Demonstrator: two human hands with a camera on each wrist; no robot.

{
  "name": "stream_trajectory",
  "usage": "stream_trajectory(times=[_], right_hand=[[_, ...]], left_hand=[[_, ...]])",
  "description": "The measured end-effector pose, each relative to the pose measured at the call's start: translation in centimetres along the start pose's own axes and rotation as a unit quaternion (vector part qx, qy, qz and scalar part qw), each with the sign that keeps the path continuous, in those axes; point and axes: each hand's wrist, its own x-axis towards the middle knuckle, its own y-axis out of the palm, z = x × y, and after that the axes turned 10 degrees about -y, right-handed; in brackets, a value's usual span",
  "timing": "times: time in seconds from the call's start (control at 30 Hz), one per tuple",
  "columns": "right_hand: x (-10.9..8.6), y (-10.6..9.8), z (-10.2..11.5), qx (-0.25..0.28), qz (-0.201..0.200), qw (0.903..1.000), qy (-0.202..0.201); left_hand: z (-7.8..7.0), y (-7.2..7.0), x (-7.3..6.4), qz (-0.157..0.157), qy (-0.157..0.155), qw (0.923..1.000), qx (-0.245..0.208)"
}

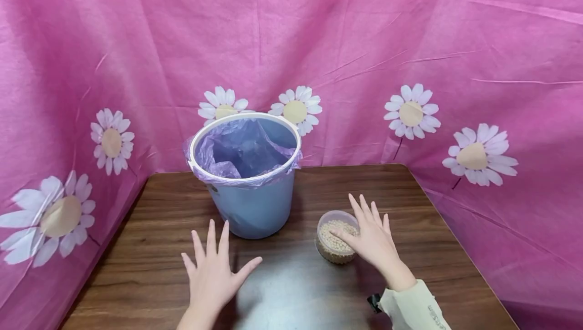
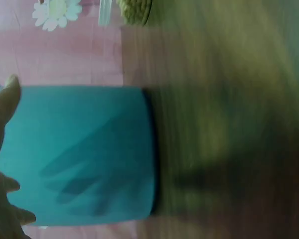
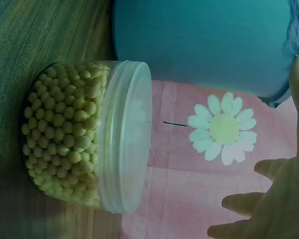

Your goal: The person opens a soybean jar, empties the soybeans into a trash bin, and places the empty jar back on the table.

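Observation:
My left hand (image 1: 210, 277) is spread with straight fingers over the table, in front of a blue bucket (image 1: 261, 208), and holds nothing. A thin purple plastic bag (image 1: 211, 160) lines the bucket and folds over its white rim. Further right, my right hand (image 1: 375, 243) reaches out with its fingers extended beside a clear round jar (image 1: 336, 255) of pale round beans. The thumb overlaps the jar's top in the head view. From the right wrist, the jar (image 3: 127, 134) shows upright on the table, its translucent top apart from the fingers (image 3: 241, 203).
A dark wood-grain table (image 1: 150, 269) bears the bucket and the jar. Pink cloth (image 1: 346, 26) printed with white daisies hangs behind it and along both sides. A small black piece (image 1: 374, 302) sticks out by the right sleeve cuff (image 1: 410, 304).

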Motion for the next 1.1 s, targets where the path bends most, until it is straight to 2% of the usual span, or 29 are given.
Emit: stream_trajectory(times=[0.2,0.37,0.57,0.73,0.87,1.1], right_hand=[[0.2,0.2,-0.6,0.050,0.005,0.9987,0.010],[0.2,0.7,-1.4,0.081,0.002,0.9964,0.022],[-0.1,0.9,-2.3,0.143,0.021,0.9864,0.078],[-0.4,1.7,-3.3,0.180,0.024,0.9773,0.109],[-0.6,2.5,-3.9,0.220,0.010,0.9684,0.118],[-1.0,3.8,-4.6,0.270,-0.011,0.9558,0.116]], left_hand=[[-1.0,1.6,-1.2,0.014,-0.026,0.9981,-0.053],[-1.8,2.9,-1.9,0.024,-0.022,0.9968,-0.073],[-3.1,4.3,-2.8,0.002,0.019,0.9953,-0.095],[-4.0,5.5,-3.4,-0.014,0.057,0.9921,-0.111],[-4.9,6.2,-3.9,-0.003,0.080,0.9880,-0.132],[-6.5,7.3,-4.8,0.031,0.099,0.9801,-0.169]])
